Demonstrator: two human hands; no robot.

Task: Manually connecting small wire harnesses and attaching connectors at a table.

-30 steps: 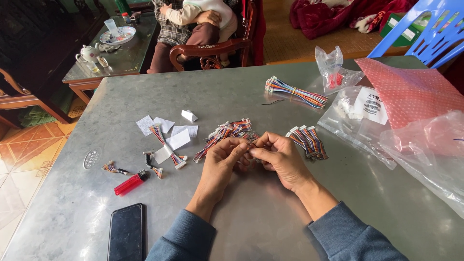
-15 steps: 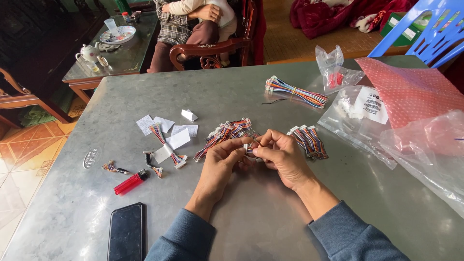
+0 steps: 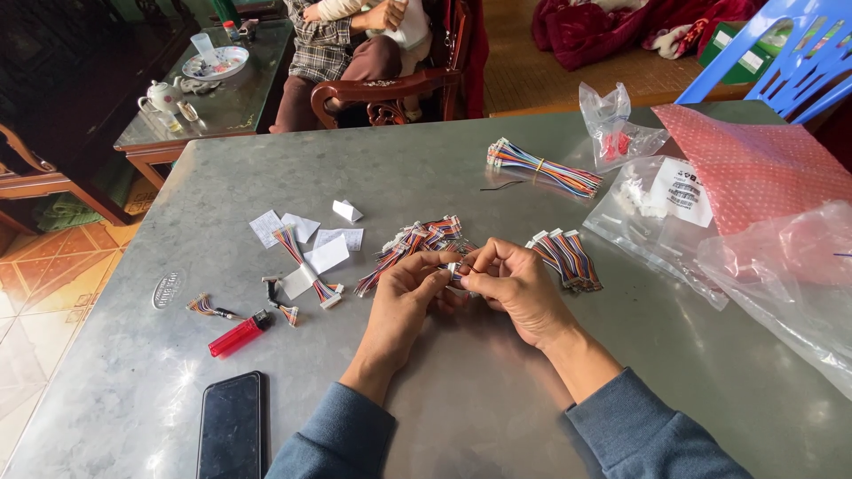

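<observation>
Over the middle of the grey metal table (image 3: 497,390), my left hand (image 3: 406,300) and my right hand (image 3: 516,287) meet, fingertips pinched together on a small white connector with short coloured wires (image 3: 455,269). A loose pile of the same multicoloured wire pieces (image 3: 415,241) lies just beyond my left fingers. A tidy row of short ribbon cables (image 3: 566,257) sits right of my right hand. A longer tied bundle of coloured wires (image 3: 541,168) lies farther back.
White paper scraps (image 3: 311,239) and stray cable pieces lie to the left. A red lighter (image 3: 238,334) and a black phone (image 3: 231,424) lie near the front left. Clear plastic bags (image 3: 661,208) and pink bubble wrap (image 3: 754,164) fill the right. A seated person (image 3: 355,44) is behind the table.
My hands stay in the same spot; only the fingers have shifted slightly on the small wired connector.
</observation>
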